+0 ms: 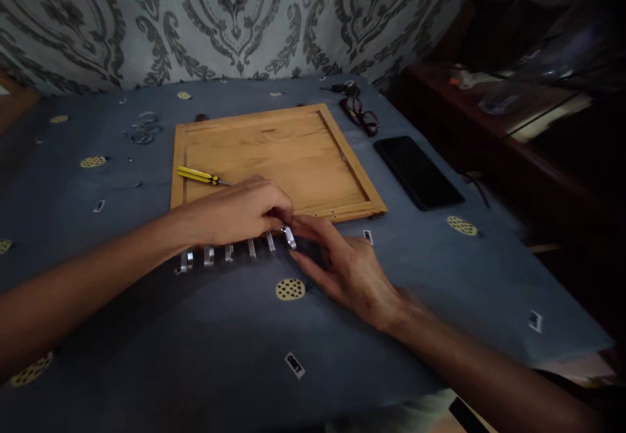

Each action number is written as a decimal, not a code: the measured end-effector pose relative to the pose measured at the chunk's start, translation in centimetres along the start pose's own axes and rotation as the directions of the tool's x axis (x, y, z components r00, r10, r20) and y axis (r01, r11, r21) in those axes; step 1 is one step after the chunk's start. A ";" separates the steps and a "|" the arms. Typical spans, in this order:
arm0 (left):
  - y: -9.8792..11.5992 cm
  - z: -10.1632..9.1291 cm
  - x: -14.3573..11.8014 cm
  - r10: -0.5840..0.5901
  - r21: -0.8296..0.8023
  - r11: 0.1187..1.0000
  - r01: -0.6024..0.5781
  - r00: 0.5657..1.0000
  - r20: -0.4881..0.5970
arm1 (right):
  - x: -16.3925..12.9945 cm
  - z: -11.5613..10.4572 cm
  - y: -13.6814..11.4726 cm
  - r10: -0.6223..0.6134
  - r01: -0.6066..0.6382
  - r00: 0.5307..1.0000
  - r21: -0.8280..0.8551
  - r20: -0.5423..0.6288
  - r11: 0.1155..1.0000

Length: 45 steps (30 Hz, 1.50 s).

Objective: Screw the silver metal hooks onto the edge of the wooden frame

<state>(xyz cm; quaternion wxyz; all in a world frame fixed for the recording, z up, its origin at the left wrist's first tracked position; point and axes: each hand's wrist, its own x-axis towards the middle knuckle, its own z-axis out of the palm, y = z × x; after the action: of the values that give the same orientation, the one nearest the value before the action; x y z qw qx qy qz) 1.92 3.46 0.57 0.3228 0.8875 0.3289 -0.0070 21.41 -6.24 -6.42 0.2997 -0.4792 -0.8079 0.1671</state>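
A wooden framed board (274,146) lies on the cloth-covered table. Along its near edge a row of shiny metal hooks (229,253) sticks out towards me. My right hand (349,267) has its thumb and fingers around the rightmost metal hook (290,238). My left hand (249,208) rests over the board's near edge, fingertips pinched together beside that hook; what they hold, if anything, is hidden. Behind my left wrist, a screwdriver (198,175) with a yellow and black handle lies on the board, its tip pointing right.
A black phone (418,171) lies right of the board, with glasses (360,115) and keys (346,87) further back. Small metal pieces (143,128) lie on the blue tablecloth (195,348) at the left. A patterned curtain (235,22) hangs behind; dark furniture (489,126) stands right.
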 end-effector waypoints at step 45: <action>0.0 0.2 0.3 -0.066 -0.082 0.995 0.063 0.997 -0.034 | 0.3 0.2 0.1 -0.046 0.044 0.998 -0.059 -0.038 0.997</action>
<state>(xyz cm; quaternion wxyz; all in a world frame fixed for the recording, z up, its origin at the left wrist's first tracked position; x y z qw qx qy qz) 2.23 3.50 0.37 0.3518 0.8626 0.3633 0.0120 21.25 -5.99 -6.51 0.3050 -0.4727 -0.8169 0.1273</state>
